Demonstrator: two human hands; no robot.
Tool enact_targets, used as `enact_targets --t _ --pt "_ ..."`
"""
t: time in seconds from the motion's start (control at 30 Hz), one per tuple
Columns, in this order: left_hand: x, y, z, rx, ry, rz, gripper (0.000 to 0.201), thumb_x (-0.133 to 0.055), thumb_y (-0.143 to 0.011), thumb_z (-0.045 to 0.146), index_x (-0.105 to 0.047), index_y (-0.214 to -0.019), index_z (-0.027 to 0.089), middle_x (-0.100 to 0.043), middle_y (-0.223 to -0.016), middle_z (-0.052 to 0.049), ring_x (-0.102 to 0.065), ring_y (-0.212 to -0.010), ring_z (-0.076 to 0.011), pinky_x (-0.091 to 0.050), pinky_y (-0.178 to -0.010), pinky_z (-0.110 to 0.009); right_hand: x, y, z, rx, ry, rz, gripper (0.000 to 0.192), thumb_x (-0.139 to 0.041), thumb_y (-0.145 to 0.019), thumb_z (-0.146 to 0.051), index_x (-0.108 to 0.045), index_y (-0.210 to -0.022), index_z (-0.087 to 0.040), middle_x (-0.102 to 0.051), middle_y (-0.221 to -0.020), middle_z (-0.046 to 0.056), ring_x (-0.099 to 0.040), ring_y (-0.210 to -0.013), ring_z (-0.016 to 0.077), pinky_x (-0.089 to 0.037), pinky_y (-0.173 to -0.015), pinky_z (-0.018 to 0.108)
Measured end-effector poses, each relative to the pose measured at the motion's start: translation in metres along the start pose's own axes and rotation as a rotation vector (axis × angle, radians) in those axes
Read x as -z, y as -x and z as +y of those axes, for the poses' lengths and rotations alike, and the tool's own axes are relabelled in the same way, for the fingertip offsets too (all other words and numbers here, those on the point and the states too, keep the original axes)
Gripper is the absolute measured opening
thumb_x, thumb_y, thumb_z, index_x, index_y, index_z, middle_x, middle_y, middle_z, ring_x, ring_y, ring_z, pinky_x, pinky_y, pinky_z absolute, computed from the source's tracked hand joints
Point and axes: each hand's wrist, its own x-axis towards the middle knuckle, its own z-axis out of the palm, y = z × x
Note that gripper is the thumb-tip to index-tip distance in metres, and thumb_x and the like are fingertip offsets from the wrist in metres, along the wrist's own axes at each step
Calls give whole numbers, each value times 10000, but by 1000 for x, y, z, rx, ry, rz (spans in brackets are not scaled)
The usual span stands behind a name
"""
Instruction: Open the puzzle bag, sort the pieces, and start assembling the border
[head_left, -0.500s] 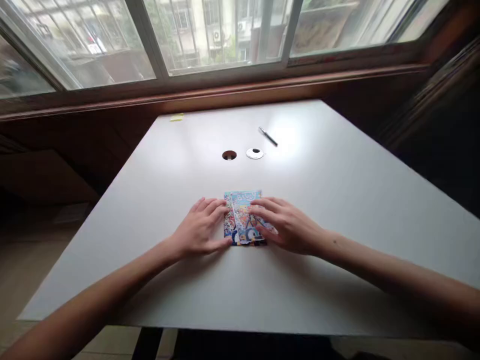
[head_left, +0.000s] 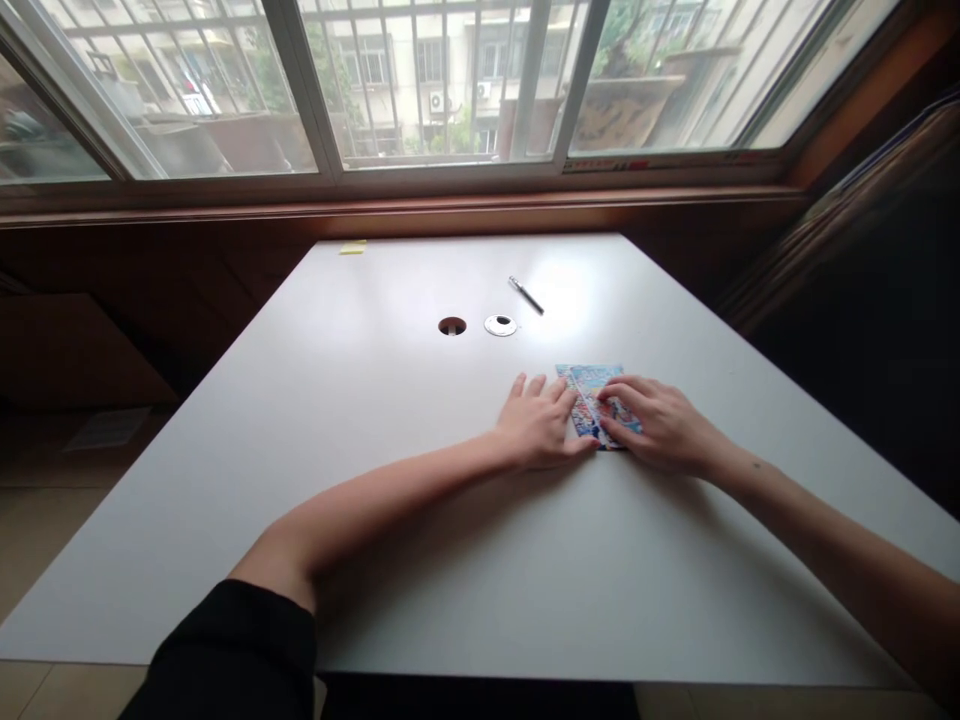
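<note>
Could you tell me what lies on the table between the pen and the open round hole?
In the head view, a round white cap lies between the pen and the hole.

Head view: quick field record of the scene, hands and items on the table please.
left hand: flat on the table, fingers on the left edge of the colourful paper
right hand: pressing on the paper's right part
paper: folded, lying flat on the white table
pen: beyond the paper, untouched
table hole: open, round cap beside it
yellow note: far edge
</note>
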Motion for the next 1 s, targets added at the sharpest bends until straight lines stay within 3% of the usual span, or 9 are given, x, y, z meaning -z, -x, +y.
enact_targets --t 0.13,0.27,0.33,0.43,0.53,0.63,0.7,0.83,1.0 --pt "-5 -29 12 -6 36 -11 727 -440 -892 739 -504 -1345 174 -439 -1515 -119 -374 -1380 -371 -195 -1205 -602 -5 10 30 -56 12 53 307 -500 -935 -422 -601 -1136 -214 -621 -1245 121 -607 -1126 313 -455 -950 456" --pt "19 11 -8 3 89 36 631 -484 -894 717 -565 -1199 171 -482 -1432 -139 -410 -1336 -336 -296 -1180 -520 -3 11 27 -65 28 111 289 -475 -954 -423 -611 -1109 -221 -632 -1249 125 -583 -1186 339 -416 -989 509" --pt "38 52 -25 1 83 48 466 -535 -919 603 -576 -1119 184 -559 -1302 -121 -477 -1245 -301 -366 -1131 -472 1 10 12 -72 -10 190 267 -451 -976 -402 -614 -1075 -215 -624 -1272 132 -562 -1224 347 -399 -1017 531" --pt "65 114 -43 131 53 26 283 -496 -973 457 -584 -1001 189 -627 -1111 -93 -538 -1123 -269 -430 -1040 -455 9 9 -33 -37 -175 248 213 -447 -991 -342 -595 -1075 -213 -626 -1273 127 -565 -1230 306 -423 -1043 499" --pt "79 153 -47 118 -17 -35 349 -506 -963 484 -604 -1108 182 -606 -1272 -121 -501 -1245 -310 -384 -1094 -503 12 8 -94 65 -224 89 384 -454 -992 -331 -502 -1347 -190 -492 -1480 149 -428 -1396 298 -395 -1116 489" --pt "75 168 -45 24 -79 -114 731 -470 -934 663 -415 -1479 178 -306 -1614 -136 -235 -1495 -372 -216 -1213 -562 2 8 -140 186 -95 -44 672 -484 -976 -365 -264 -1567 -132 -243 -1637 170 -203 -1515 327 -295 -1190 530" --pt "66 171 -44 -1 -86 -178 874 -387 -932 734 -243 -1582 169 -176 -1664 -128 -137 -1538 -362 -154 -1238 -566 -9 9 -154 222 -52 -55 772 -502 -960 -411 -190 -1593 -97 -226 -1633 197 -185 -1517 346 -290 -1187 553" --pt "55 174 -46 8 -78 -242 923 -305 -940 757 -112 -1615 158 -101 -1673 -118 -107 -1552 -339 -96 -1254 -561 -21 14 -157 221 -19 -75 857 -485 -957 -468 -86 -1613 -89 -209 -1628 205 -194 -1514 342 -278 -1190 560" --pt "57 174 -44 24 -54 -257 915 -303 -943 752 -128 -1614 153 -69 -1672 -116 -98 -1553 -339 -81 -1258 -565 -19 15 -154 211 -41 -89 854 -489 -956 -447 -76 -1616 -95 -182 -1633 202 -173 -1518 341 -269 -1196 564"
